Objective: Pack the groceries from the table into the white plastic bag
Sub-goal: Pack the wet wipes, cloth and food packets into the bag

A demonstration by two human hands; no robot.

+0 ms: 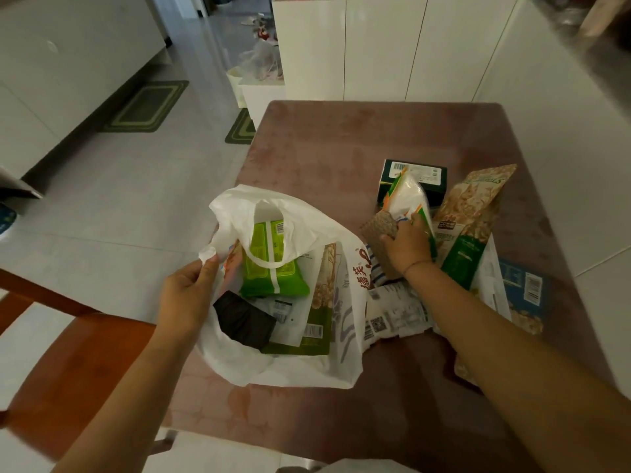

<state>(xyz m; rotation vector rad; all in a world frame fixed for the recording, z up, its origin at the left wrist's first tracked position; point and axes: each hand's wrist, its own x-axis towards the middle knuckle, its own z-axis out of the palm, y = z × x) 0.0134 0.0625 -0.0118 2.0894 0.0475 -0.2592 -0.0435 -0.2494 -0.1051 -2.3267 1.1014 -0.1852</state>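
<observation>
Left hand (191, 288) pinches white plastic bag (290, 370) rim open. Right hand (408, 247) grips brown packet (377, 230); advise lowering it flat inside.

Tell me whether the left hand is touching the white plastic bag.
Touching. The head view shows the left hand pinching the white plastic bag at its near rim.

The mauve-topped counter (324, 141) carries the white plastic bag (341, 356) at its near left, lying open on its side. A white barcoded packet (392, 312) lies against the bag's right side. Farther right, a tall oat pouch (474, 213) lies lengthwise, and a blue box (526, 288) sits near the right edge. A dark green box (433, 175) sits farthest back, with a brown grainy block (377, 230) in front of it.
</observation>
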